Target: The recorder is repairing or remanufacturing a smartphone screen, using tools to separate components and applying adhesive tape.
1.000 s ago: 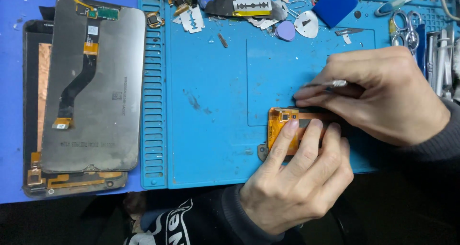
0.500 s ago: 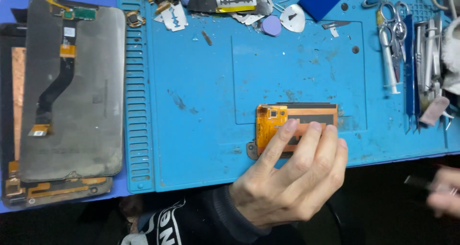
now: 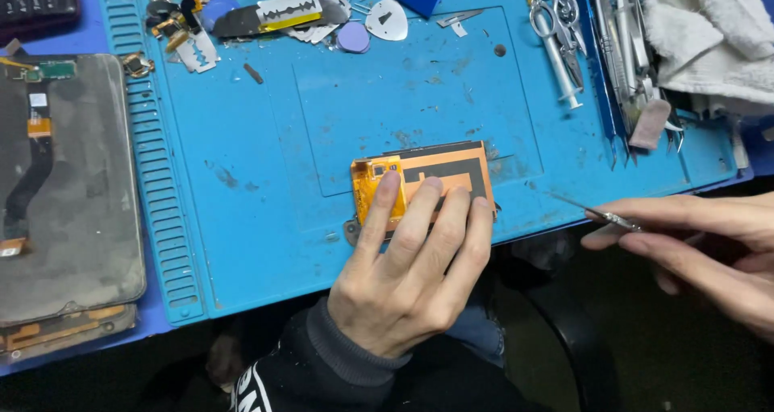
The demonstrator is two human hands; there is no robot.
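Since half a second ago the right hand (image 3: 709, 247) has come back in from the right edge and now sits just right of the left hand (image 3: 415, 271), level with it, off the near edge of the blue repair mat (image 3: 266, 146). A second ago it was working right over the part. Its fingers are pinched narrow around thin metal tweezers (image 3: 592, 212), whose tip points left toward the part but stops short of it.

The left hand has kept its place: it lies flat, four fingers spread over the small orange-and-black flex-cable module (image 3: 423, 174), pressing it onto the mat near the near edge. The module's far strip and left corner show beyond the fingertips.

It looks thin, light and easily creased, probably slippery on the mat, so a flat press or a hold at its edges suits it better than a pinch on the orange film.

Well to the left of the left hand lies a detached phone screen (image 3: 68, 186), back up. Beyond the right hand lie scissors (image 3: 556, 25) and a white cloth (image 3: 709, 33).
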